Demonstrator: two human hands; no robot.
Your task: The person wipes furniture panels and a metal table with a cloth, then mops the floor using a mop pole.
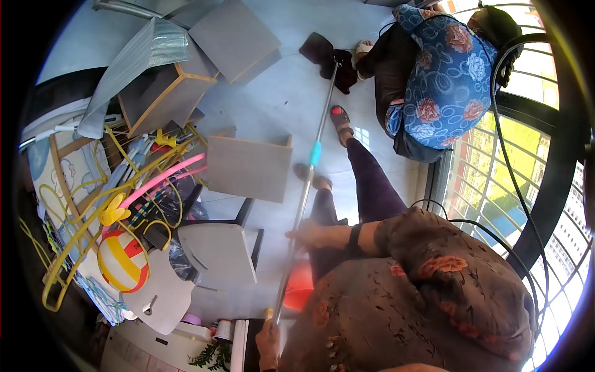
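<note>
A long mop [324,111] with a silver pole and a teal joint slants down through the view. Its dark maroon cloth head [345,79] lies on the pale floor, by the other person's foot. My right hand [308,235], with a black band at the wrist, is closed around the middle of the pole. Lower down, my left hand [268,345] wraps the pole near its bottom end. Partly behind the pole and my clothing stands a red bucket [300,286].
A person in a blue floral shirt [443,80] bends beside the barred window [496,167]. Grey box-like furniture pieces [249,166] sit on the floor. A chair [217,251], a ball [123,261] and a pile of yellow-framed items [80,232] crowd the left. Black cables [505,149] hang at right.
</note>
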